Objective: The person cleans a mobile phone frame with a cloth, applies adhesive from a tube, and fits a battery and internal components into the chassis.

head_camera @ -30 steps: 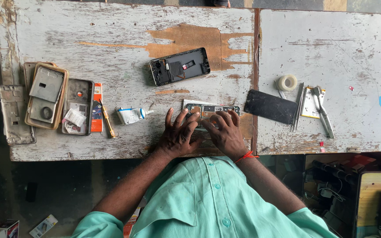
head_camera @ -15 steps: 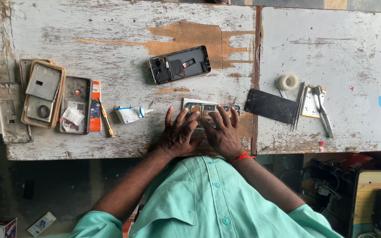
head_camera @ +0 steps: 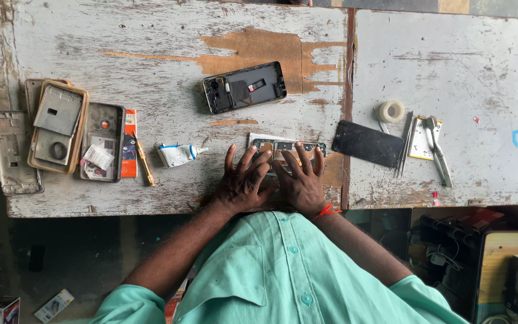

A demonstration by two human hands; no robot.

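Both hands pressing a phone frame flat at the bench's near edge

The phone frame [head_camera: 287,147] lies under spread fingers of the left hand [head_camera: 242,183] and right hand [head_camera: 300,183], gripping nothing; even, flat pressure suits it best. An opened phone [head_camera: 244,87] lies beyond, a glue tube [head_camera: 176,154] to the left.

Worn wooden table [head_camera: 151,36], paint peeling. On it: opened phone [head_camera: 245,87], phone frame [head_camera: 288,147], dark panel [head_camera: 367,143], tape roll [head_camera: 390,111], tweezers [head_camera: 406,141], pliers [head_camera: 438,150], glue tube [head_camera: 177,154], screwdriver [head_camera: 144,165], stacked cases [head_camera: 58,125].
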